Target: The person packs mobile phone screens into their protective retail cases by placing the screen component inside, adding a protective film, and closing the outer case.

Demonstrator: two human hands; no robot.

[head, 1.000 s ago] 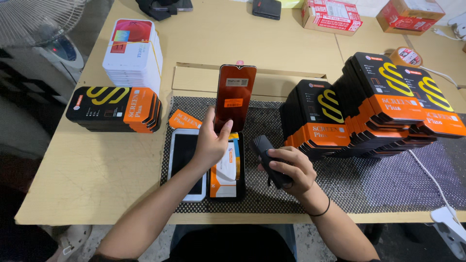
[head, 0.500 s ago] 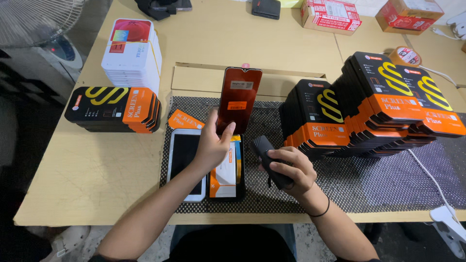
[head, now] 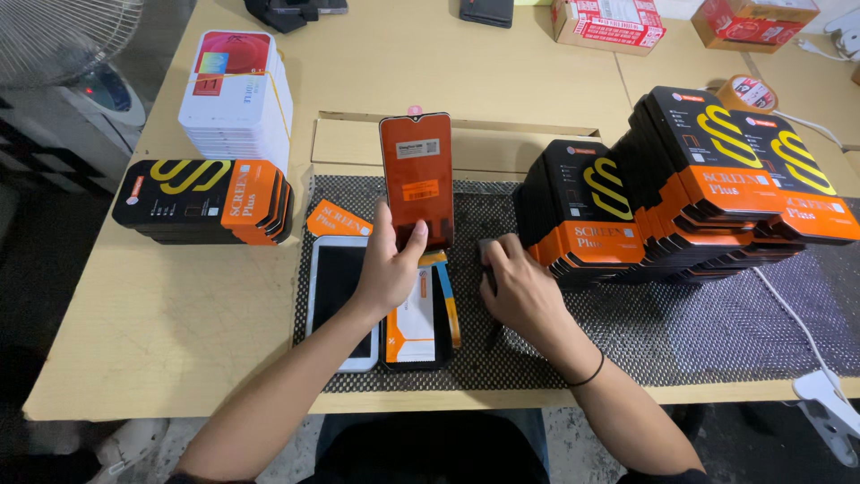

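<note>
The orange-filmed phone screen panel is pinched at its lower edge by the left hand, long axis toward 12 o'clock; the right hand, at 3 o'clock, is curled around a dark handheld device.

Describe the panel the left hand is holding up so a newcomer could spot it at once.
Start at the black mesh mat on the wooden table. At its back edge the left hand holds an orange screen panel upright. Unlike the boxed stacks nearby, it is bare, thin and notched on top.
</note>
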